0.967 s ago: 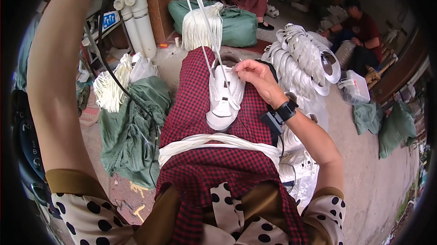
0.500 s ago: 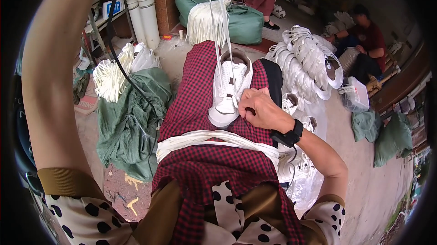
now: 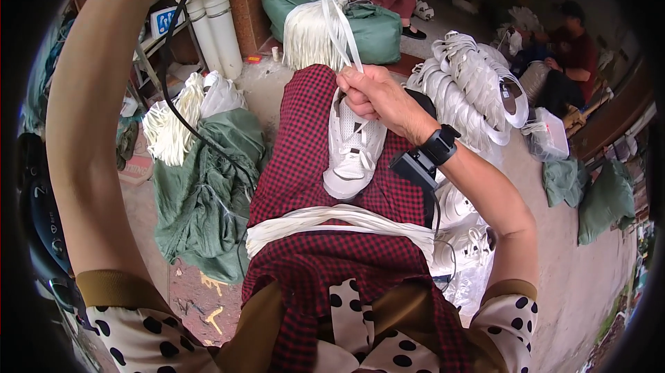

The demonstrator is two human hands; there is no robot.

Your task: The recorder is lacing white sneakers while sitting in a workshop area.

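A white sneaker lies on my lap over the red-and-black checked apron, its toe toward me. White shoelace rises from the sneaker past the picture's top edge, taut and doubled. Around the lace, just above the shoe's opening, the fingers of my right hand are closed; that hand hides part of the collar. My left arm is raised high, and its hand lies beyond the top edge, out of sight. A bundle of white laces is tied across my waist.
To the right hang looped white shoe pieces, with white sneakers below. Green sacks and lace bundles stand left and ahead. A black cable runs down from my left wrist. Two other people sit farther back.
My right hand has moved from beside the sneaker's toe up to its opening and now grips the lace. My left arm has reached higher.
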